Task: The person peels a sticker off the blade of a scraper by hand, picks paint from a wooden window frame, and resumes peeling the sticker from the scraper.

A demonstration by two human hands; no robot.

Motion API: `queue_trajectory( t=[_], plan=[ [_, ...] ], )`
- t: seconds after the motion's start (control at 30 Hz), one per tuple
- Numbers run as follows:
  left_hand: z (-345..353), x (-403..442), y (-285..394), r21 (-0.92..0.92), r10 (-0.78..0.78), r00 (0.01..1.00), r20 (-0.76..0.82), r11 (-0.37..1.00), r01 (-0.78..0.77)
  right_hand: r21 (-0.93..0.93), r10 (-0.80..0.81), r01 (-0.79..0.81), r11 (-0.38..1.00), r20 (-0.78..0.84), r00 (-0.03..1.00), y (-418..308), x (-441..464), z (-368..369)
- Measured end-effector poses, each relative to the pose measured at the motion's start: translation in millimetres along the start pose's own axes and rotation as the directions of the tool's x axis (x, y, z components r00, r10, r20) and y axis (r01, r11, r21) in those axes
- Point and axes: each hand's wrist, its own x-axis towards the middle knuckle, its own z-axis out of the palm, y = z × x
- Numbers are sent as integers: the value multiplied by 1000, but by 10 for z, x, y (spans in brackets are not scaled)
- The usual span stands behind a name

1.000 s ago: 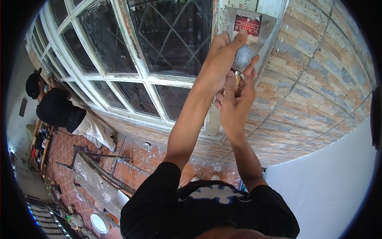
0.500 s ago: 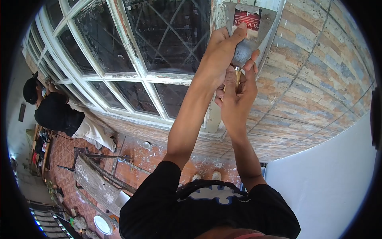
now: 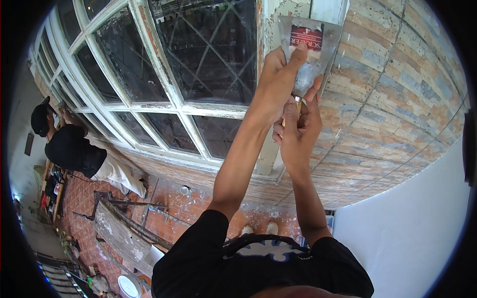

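A wide metal scraper (image 3: 325,37) with a red label lies against the white-painted window frame (image 3: 268,161), where it meets the stone-patterned wall. My left hand (image 3: 279,74) is closed on the scraper's blade, its thumb laid over the label. Lower down, the fingers of my right hand (image 3: 303,126) wrap round the scraper's light-coloured handle, most of which they hide. Old paint on the frame is chipped and worn. The blade's edge points upward, away from me.
Left of my arms are the dark window panes (image 3: 203,54). A person (image 3: 74,149) in black bends at the window's far end. Below stand a worn wooden plank (image 3: 119,228) on supports, a white bucket (image 3: 129,286) and a small can (image 3: 185,190) amid paint flakes.
The whole view has shifted, so the window, hands and scraper appear slightly lower. Both hands keep their grip, and the scraper stays at about the same spot on the frame.
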Motion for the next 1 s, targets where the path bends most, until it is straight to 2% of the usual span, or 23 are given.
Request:
queue_trajectory(
  t=[0.17,0.23,0.37,0.47,0.6,0.67,0.8,1.0],
  plan=[
    [42,125,64,22,14,1000,-13,1000,-14,-59,27,-25,998,37,999,-42,126,-46],
    [72,105,34,-29,19,1000,-18,999,-19,-110,10,-7,994,28,1000,-67,105,-50],
    [69,150,80,-27,11,999,-43,1000,-12,-112,-60,60,992,1,998,-84,155,24],
    [54,185,179,-14,25,1000,-5,1000,-25,-129,-23,25,991,16,1000,-191,168,57],
    [44,78,38,1,-4,999,-44,1000,4,-143,-68,71,987,21,997,-17,117,14],
    [48,146,117,-33,12,1000,-8,999,-13,-145,-63,63,987,8,998,-55,136,30],
    [34,117,118,-88,-24,1000,9,996,25,-60,33,-34,998,-4,999,-220,50,78],
    [6,191,220,-42,-14,999,37,999,16,7,74,-74,997,-25,997,-285,104,172]
  ],
)
